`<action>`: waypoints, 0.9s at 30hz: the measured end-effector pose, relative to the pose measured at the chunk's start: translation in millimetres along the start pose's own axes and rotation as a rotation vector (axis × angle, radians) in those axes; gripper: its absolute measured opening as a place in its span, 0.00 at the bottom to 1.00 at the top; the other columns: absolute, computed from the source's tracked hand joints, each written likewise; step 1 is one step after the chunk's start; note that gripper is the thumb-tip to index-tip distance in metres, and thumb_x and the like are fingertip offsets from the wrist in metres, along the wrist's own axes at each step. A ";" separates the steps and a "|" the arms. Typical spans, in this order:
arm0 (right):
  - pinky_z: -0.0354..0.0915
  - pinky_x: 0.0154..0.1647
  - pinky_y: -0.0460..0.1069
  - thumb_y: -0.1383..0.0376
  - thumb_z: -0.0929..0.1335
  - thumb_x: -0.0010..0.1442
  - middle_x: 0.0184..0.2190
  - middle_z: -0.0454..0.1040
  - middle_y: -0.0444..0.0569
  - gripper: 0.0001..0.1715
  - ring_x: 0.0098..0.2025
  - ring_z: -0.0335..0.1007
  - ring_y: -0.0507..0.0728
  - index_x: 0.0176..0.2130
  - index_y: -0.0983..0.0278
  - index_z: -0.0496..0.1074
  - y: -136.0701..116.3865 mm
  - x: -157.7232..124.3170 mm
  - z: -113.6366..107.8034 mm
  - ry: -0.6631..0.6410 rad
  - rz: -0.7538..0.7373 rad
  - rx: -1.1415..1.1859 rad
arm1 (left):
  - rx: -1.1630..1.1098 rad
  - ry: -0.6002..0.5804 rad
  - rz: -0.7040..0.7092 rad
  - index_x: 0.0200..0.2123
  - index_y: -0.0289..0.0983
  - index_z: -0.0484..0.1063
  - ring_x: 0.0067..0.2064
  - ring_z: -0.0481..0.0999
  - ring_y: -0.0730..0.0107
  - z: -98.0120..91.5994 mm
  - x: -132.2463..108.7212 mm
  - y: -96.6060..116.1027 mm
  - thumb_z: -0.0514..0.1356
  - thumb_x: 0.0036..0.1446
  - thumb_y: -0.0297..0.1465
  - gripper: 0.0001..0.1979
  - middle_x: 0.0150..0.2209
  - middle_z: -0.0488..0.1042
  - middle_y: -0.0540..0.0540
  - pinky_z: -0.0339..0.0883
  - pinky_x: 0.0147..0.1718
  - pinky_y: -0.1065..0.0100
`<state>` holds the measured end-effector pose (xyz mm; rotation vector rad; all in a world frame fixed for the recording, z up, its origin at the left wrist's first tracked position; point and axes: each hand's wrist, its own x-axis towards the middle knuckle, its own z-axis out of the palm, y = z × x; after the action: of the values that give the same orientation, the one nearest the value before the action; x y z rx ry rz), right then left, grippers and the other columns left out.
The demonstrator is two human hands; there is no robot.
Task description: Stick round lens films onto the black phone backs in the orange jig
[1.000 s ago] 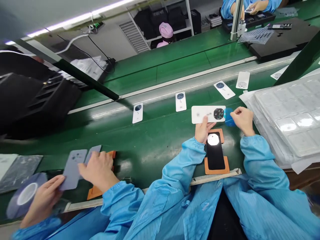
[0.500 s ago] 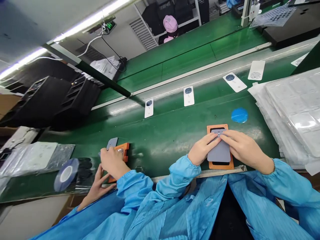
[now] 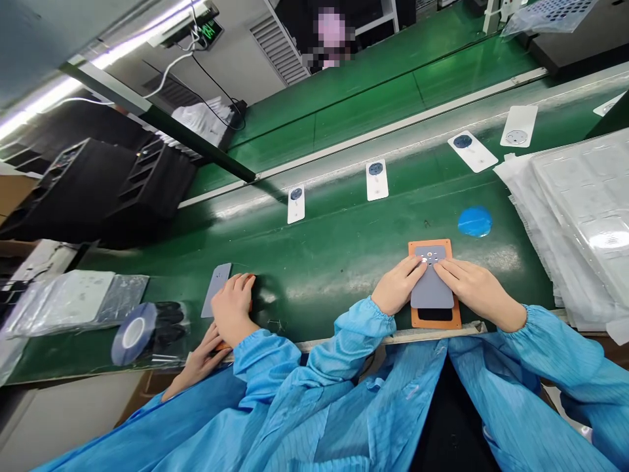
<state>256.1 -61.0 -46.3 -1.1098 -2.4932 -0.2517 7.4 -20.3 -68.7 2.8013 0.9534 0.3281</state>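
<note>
Left hand (image 3: 394,287) and right hand (image 3: 474,290), fingers loosely curled and grasping nothing, rest on a thin gray rectangular plate (image 3: 432,292) over an orange rectangular holder (image 3: 436,324), lower right of the frame, apparently to seat it squarely.

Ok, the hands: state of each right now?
Left hand: touching the flat grey rectangular plate over the orange frame; whether gripping, cannot be told.
Right hand: touching the plate's opposite side; grip cannot be told.
</note>
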 end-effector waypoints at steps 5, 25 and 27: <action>0.71 0.63 0.60 0.76 0.60 0.68 0.59 0.74 0.68 0.25 0.62 0.72 0.68 0.61 0.77 0.71 1.0 -2.8 17.5 -0.111 0.064 0.003 | 0.152 -0.123 -0.022 0.60 0.33 0.69 0.75 0.58 0.44 -7.2 10.3 6.6 0.55 0.71 0.30 0.17 0.71 0.62 0.29 0.63 0.69 0.43; 0.70 0.65 0.62 0.76 0.60 0.67 0.58 0.78 0.59 0.26 0.62 0.74 0.65 0.57 0.67 0.78 -10.4 -16.1 2.0 -0.035 0.170 0.312 | -0.480 0.077 -0.215 0.64 0.38 0.67 0.76 0.53 0.46 -0.6 -9.7 11.7 0.63 0.60 0.27 0.28 0.70 0.65 0.38 0.56 0.72 0.40; 0.73 0.63 0.61 0.73 0.62 0.69 0.56 0.80 0.53 0.23 0.59 0.76 0.63 0.55 0.60 0.79 -3.4 -13.3 -1.9 0.111 0.302 0.574 | -0.704 0.231 -0.343 0.66 0.38 0.64 0.74 0.60 0.50 1.1 1.7 10.5 0.66 0.60 0.31 0.31 0.70 0.66 0.37 0.60 0.71 0.46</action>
<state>262.2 -72.8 -50.3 -1.1507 -2.0583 0.4480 15.1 -27.6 -67.1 1.9595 1.0759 0.7710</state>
